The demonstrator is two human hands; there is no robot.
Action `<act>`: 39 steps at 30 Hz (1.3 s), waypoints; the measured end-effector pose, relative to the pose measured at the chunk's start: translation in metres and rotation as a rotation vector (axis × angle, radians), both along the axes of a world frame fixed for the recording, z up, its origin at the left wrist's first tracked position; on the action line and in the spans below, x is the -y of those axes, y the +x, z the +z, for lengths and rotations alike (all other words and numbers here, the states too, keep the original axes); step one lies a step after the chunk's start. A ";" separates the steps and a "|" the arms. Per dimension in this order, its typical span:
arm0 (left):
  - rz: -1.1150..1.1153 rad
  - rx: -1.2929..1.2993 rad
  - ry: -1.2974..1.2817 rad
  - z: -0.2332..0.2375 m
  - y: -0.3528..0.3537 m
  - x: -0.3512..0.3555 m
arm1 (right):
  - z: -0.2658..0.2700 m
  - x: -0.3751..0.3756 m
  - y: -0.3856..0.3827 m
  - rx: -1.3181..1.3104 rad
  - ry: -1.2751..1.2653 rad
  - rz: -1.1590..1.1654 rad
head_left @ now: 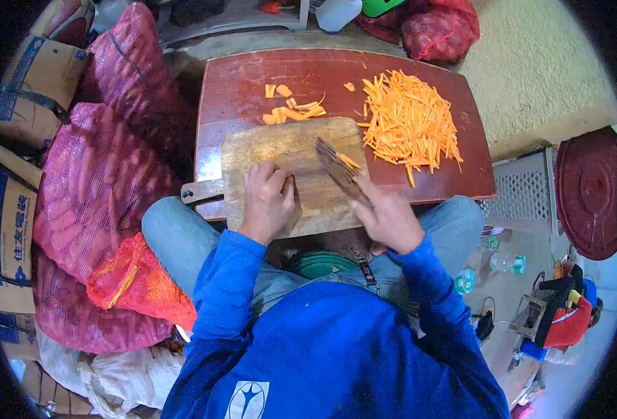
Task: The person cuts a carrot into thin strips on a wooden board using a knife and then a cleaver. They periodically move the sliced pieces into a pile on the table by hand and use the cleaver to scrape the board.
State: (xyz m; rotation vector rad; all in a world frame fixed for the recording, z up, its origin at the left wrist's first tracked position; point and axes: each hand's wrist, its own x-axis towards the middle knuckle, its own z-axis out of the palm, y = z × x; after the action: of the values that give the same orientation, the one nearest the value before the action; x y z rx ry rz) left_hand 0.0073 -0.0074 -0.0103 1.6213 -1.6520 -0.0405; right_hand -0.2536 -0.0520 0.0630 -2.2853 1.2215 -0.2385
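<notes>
My right hand (385, 213) holds a knife (340, 167), its dark blade angled over the right part of a wooden cutting board (308, 202). A few orange strips (348, 160) lie beside the blade. My left hand (268, 199) rests on the board's left part with its fingers curled; whatever may be under them is hidden. Right of the board, a large pile of thin orange strips (413, 126) covers part of the red table (239, 77). Several flat orange pieces (294, 112) lie behind the board.
Large red mesh sacks (102, 188) and cardboard boxes (43, 77) stand at the left. A green container (319, 264) is under the board's near edge. A grey perforated crate (521, 199), a dark red lid (591, 192) and plastic bottles (507, 262) are at the right.
</notes>
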 end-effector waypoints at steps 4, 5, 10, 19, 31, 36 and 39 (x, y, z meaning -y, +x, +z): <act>-0.010 -0.001 0.008 0.000 0.001 -0.002 | -0.008 -0.011 0.004 0.076 -0.098 0.035; -0.011 -0.024 0.016 -0.003 0.002 -0.001 | -0.010 -0.013 0.004 0.083 -0.099 0.031; -0.031 -0.245 -0.031 0.014 -0.007 0.015 | -0.011 -0.018 0.004 0.005 -0.159 0.063; -0.372 0.210 0.038 0.053 -0.070 0.129 | -0.002 -0.006 -0.021 -0.143 -0.428 0.040; -0.110 0.455 0.010 0.011 0.006 0.188 | -0.025 -0.014 -0.045 0.030 -0.463 -0.022; 0.063 0.397 0.114 0.003 0.074 0.180 | -0.030 -0.019 -0.035 0.169 -0.477 0.099; -0.011 0.138 0.360 0.017 0.083 0.179 | -0.040 -0.022 -0.035 0.145 -0.437 0.114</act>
State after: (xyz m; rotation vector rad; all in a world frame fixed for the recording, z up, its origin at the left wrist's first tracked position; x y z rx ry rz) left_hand 0.0901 -0.1866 0.0069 1.9184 -1.8372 -0.2497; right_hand -0.2890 -0.0300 0.0227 -2.6392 1.0375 -0.6731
